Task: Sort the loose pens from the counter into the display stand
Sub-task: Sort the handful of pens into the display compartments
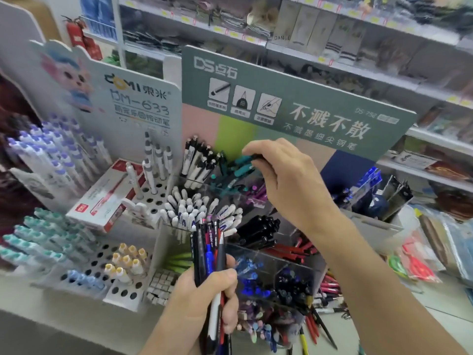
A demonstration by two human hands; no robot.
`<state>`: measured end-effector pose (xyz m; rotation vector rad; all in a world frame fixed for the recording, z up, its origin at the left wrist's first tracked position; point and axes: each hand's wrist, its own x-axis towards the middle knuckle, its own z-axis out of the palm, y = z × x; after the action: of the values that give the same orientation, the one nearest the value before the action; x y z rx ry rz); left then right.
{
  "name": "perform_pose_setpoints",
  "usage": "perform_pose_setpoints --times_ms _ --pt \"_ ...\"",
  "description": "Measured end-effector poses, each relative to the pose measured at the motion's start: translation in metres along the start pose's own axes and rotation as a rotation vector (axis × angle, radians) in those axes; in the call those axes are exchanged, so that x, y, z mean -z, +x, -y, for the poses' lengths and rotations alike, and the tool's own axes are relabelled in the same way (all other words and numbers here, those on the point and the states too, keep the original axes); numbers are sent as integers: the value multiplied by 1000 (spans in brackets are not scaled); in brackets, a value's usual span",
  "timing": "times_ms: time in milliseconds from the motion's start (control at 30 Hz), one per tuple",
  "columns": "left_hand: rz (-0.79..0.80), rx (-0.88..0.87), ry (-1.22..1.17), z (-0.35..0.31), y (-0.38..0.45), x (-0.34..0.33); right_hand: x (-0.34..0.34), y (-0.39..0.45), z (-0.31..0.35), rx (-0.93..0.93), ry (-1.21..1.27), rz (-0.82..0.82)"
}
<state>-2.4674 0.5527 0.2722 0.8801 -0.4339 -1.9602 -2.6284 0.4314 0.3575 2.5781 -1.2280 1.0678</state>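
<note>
Shop shelving backs a counter [64,321] carrying a compartmented pen display stand [297,254]. Right hand [284,172] pinches a teal pen [243,162], long axis roughly level, directly above the rear compartment of matching teal pens [227,181]; this hand is nearer the stand. Left hand [204,301] grips a bundle of mixed pens [208,254] upright, near the front compartments.

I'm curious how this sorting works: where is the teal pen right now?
In the head view the teal pen is pinched in the right hand, over the stand's upper compartment of teal pens, beside the black-and-white pens.
</note>
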Motion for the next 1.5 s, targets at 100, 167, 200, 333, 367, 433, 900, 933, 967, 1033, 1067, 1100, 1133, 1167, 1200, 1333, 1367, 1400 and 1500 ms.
perform_pose_setpoints --times_ms 100,167,200,333,367,433,900,933,967,1033,1067,1100,1133,1167,1200,1333,1367,1400,1500 --pt "-13 -2 -14 -1 1 1 9 -2 1 42 -9 60" --pt "-19 -7 -26 -1 1 3 12 -9 3 45 -10 87" --pt "-20 -10 -30 -1 1 4 13 -13 3 31 -9 97" --pt "-15 -23 -25 0 1 4 14 -15 -3 -98 5 121" --pt "-12 -23 -21 0 1 4 12 -11 -5 -122 2 123" --pt "2 -16 -8 1 1 3 2 -4 -7 -146 -21 120" --pt "-21 -59 -47 -9 -3 17 -55 -36 23 -402 -150 -63" --pt "-20 -65 -47 -9 -4 18 -53 -36 23 -429 -128 -88" --pt "-16 -71 -50 -10 -4 19 -50 -35 23 -447 -99 -105" --pt "-9 -81 -55 -10 -6 20 -44 -32 21 -447 -56 -106" --pt "-7 -83 -55 -10 -6 21 -44 -31 19 -441 -43 -106" --pt "-6 -84 -50 -10 -6 20 -44 -28 17 -439 -28 -116" --pt "-11 -84 -38 -10 -6 20 -46 -23 14 -437 -6 -134" --pt "-18 -85 -24 -10 -6 20 -49 -17 13 -425 12 -147" --pt "-20 -86 -14 -9 -7 19 -52 -11 12 -402 17 -152" --pt "-5 -93 -8 -10 -7 18 -59 -1 19 -345 -9 -81" --pt "-8 -100 -7 -10 -7 19 -58 -2 23 -362 -27 -41" --pt "-13 -108 -5 -11 -7 20 -56 -3 26 -385 -64 14" --pt "-18 -115 -16 -12 -6 22 -55 1 28 -432 -221 191"
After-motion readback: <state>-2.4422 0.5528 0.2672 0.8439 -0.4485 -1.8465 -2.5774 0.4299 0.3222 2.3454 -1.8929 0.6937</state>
